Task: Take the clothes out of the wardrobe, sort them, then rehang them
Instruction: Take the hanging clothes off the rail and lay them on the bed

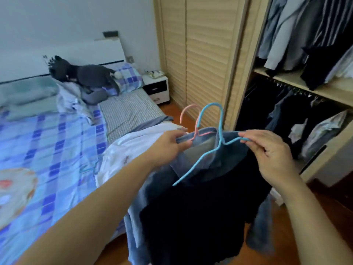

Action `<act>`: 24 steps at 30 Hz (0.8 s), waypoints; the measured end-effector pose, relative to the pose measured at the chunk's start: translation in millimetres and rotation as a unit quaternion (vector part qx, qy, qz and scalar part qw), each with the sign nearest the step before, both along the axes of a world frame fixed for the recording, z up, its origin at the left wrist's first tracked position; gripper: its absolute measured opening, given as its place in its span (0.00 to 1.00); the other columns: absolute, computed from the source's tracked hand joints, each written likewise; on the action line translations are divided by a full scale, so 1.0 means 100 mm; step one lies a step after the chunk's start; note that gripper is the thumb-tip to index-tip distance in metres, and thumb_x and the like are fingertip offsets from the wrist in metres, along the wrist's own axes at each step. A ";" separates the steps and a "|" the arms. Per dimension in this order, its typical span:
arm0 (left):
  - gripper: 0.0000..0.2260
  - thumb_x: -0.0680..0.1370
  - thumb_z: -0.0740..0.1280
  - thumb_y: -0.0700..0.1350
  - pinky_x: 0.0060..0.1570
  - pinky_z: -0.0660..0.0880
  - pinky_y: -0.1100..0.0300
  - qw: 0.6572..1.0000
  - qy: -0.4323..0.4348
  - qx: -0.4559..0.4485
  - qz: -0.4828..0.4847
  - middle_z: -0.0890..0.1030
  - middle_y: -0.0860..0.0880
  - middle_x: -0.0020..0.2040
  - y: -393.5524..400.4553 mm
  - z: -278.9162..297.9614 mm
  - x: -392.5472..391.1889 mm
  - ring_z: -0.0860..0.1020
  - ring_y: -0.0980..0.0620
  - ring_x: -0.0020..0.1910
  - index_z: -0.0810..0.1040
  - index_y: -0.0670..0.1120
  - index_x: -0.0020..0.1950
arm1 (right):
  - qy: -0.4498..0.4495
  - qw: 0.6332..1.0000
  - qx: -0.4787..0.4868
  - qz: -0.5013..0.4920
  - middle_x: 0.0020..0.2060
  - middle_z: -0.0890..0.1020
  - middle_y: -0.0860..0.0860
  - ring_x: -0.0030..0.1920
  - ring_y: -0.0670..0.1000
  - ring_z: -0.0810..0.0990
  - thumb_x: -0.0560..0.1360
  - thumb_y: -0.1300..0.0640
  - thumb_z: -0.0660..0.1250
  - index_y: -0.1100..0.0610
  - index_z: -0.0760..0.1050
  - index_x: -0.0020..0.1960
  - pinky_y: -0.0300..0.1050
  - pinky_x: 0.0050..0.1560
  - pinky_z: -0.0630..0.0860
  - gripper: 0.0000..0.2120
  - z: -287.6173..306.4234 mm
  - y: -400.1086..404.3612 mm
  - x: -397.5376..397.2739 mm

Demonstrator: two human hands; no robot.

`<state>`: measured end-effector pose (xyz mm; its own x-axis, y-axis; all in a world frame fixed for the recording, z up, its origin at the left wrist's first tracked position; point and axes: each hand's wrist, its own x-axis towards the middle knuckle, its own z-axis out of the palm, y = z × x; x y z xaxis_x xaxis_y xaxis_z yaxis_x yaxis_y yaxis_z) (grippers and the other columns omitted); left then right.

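My left hand (168, 145) grips the collar of a blue denim shirt (202, 148) together with a pink hanger (191, 119). My right hand (271, 152) pinches the right arm of a blue hanger (214, 131) that sits partly in the shirt. A dark garment (200, 217) hangs in the same bundle below, between the bed and the wardrobe. The open wardrobe (298, 87) on the right holds several hanging shirts on its upper and lower rails. A white garment (129, 150) lies on the bed corner behind my left arm.
The bed (57, 150) with a blue checked sheet fills the left. A grey plush toy (86, 75) and pillows lie at its head. A white nightstand (157, 87) stands by the louvred wardrobe door (200, 54). Wooden floor shows below right.
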<state>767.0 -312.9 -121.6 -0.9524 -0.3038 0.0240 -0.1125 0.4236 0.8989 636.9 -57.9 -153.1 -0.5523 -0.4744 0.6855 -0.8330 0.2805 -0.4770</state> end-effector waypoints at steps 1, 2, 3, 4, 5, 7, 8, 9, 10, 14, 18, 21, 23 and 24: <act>0.10 0.80 0.71 0.46 0.32 0.65 0.64 1.000 -0.003 0.009 -0.010 0.73 0.53 0.34 0.00 -0.03 0.07 0.68 0.60 0.30 0.78 0.42 0.42 | 0.005 1.000 0.007 -0.006 0.56 0.84 0.49 0.60 0.52 0.80 0.80 0.54 0.63 0.57 0.83 0.55 0.59 0.63 0.73 0.12 -0.07 -0.18 0.01; 0.11 0.80 0.71 0.46 0.31 0.64 0.64 0.999 -0.002 0.030 -0.016 0.72 0.52 0.33 0.00 -0.09 0.13 0.67 0.59 0.30 0.78 0.44 0.40 | 0.011 1.000 0.014 -0.013 0.57 0.84 0.49 0.61 0.53 0.80 0.80 0.55 0.62 0.57 0.82 0.56 0.59 0.63 0.72 0.12 -0.16 -0.36 0.04; 0.11 0.80 0.72 0.46 0.30 0.64 0.64 0.998 0.000 0.062 -0.011 0.72 0.52 0.32 -0.01 -0.12 0.21 0.68 0.58 0.30 0.78 0.45 0.38 | 0.015 1.000 0.015 -0.021 0.58 0.83 0.49 0.62 0.53 0.79 0.80 0.56 0.62 0.57 0.81 0.57 0.58 0.65 0.72 0.11 -0.24 -0.53 0.08; 0.10 0.79 0.72 0.46 0.30 0.67 0.65 0.995 -0.003 0.102 0.000 0.75 0.52 0.31 -0.06 -0.16 0.28 0.70 0.58 0.30 0.79 0.46 0.38 | 0.010 0.999 0.012 -0.028 0.59 0.82 0.49 0.63 0.53 0.79 0.80 0.59 0.63 0.56 0.80 0.59 0.55 0.66 0.71 0.10 -0.31 -0.68 0.12; 0.08 0.79 0.72 0.44 0.32 0.70 0.65 0.988 -0.009 0.154 0.014 0.78 0.52 0.33 -0.13 -0.18 0.34 0.74 0.58 0.31 0.81 0.45 0.40 | -0.007 0.999 0.007 -0.030 0.61 0.82 0.48 0.63 0.53 0.78 0.80 0.62 0.64 0.55 0.78 0.61 0.52 0.67 0.70 0.12 -0.34 -0.83 0.15; 0.04 0.78 0.71 0.39 0.37 0.76 0.62 0.968 -0.016 0.250 0.036 0.83 0.49 0.38 -0.35 -0.25 0.46 0.79 0.54 0.35 0.84 0.44 0.43 | -0.037 0.999 0.019 -0.023 0.61 0.81 0.49 0.61 0.51 0.77 0.79 0.64 0.64 0.54 0.75 0.65 0.42 0.66 0.66 0.16 -0.37 -1.13 0.20; 0.05 0.78 0.71 0.38 0.37 0.77 0.61 0.960 -0.018 0.276 0.045 0.83 0.48 0.38 -0.46 -0.28 0.52 0.80 0.53 0.36 0.84 0.44 0.44 | -0.023 0.999 0.040 -0.016 0.60 0.82 0.50 0.60 0.51 0.76 0.78 0.64 0.63 0.55 0.75 0.66 0.40 0.63 0.65 0.17 -0.38 -1.28 0.22; 0.05 0.79 0.70 0.38 0.37 0.77 0.62 0.953 -0.021 0.297 0.054 0.83 0.47 0.38 -0.56 -0.31 0.58 0.80 0.53 0.35 0.84 0.43 0.44 | 0.003 0.998 0.062 -0.004 0.59 0.82 0.52 0.59 0.51 0.76 0.77 0.63 0.62 0.56 0.76 0.66 0.40 0.62 0.65 0.18 -0.41 -1.43 0.22; 0.06 0.79 0.69 0.38 0.36 0.77 0.62 0.949 -0.025 0.309 0.064 0.83 0.47 0.38 -0.67 -0.35 0.62 0.80 0.52 0.35 0.83 0.43 0.44 | 0.029 0.997 0.077 0.012 0.58 0.82 0.54 0.58 0.52 0.76 0.77 0.63 0.62 0.57 0.77 0.66 0.42 0.61 0.66 0.19 -0.45 -1.59 0.21; 0.13 0.81 0.67 0.47 0.46 0.78 0.55 0.931 -0.034 0.341 0.123 0.82 0.40 0.46 -1.06 -0.49 0.72 0.80 0.44 0.45 0.82 0.36 0.51 | 0.051 0.993 0.084 0.060 0.58 0.83 0.53 0.58 0.56 0.80 0.80 0.60 0.57 0.58 0.78 0.66 0.50 0.63 0.71 0.18 -0.60 -2.09 0.14; 0.22 0.71 0.77 0.55 0.46 0.74 0.51 0.976 -0.057 0.196 0.074 0.81 0.39 0.43 -1.30 -0.48 0.78 0.78 0.47 0.43 0.81 0.38 0.52 | -0.002 0.991 0.087 0.103 0.59 0.82 0.54 0.59 0.56 0.78 0.81 0.58 0.55 0.58 0.77 0.66 0.53 0.64 0.72 0.19 -0.65 -2.47 0.12; 0.08 0.74 0.76 0.43 0.43 0.73 0.55 0.990 -0.059 0.107 0.071 0.80 0.46 0.40 -1.49 -0.37 0.69 0.77 0.53 0.39 0.81 0.43 0.49 | -0.042 0.980 0.133 0.141 0.58 0.81 0.48 0.60 0.53 0.77 0.81 0.57 0.58 0.54 0.77 0.66 0.51 0.65 0.71 0.17 -0.54 -2.62 -0.07; 0.07 0.75 0.75 0.41 0.39 0.71 0.58 0.995 -0.078 0.035 0.057 0.77 0.48 0.37 -1.62 -0.30 0.58 0.74 0.55 0.37 0.79 0.41 0.46 | -0.065 0.965 0.183 0.177 0.52 0.79 0.38 0.57 0.49 0.76 0.79 0.57 0.65 0.50 0.79 0.63 0.46 0.60 0.70 0.13 -0.41 -2.65 -0.27; 0.07 0.75 0.75 0.41 0.37 0.69 0.60 0.995 -0.087 0.005 0.049 0.75 0.48 0.36 -1.66 -0.24 0.50 0.73 0.55 0.35 0.78 0.40 0.45 | -0.080 0.956 0.211 0.189 0.49 0.78 0.35 0.53 0.47 0.77 0.78 0.55 0.68 0.48 0.80 0.59 0.45 0.57 0.71 0.10 -0.33 -2.64 -0.37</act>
<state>817.4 -479.1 -145.9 -0.9077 -0.3950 -0.1414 -0.3064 0.3939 0.8666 600.0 -322.2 -186.1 -0.3680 -0.8763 0.3109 -0.8388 0.1686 -0.5177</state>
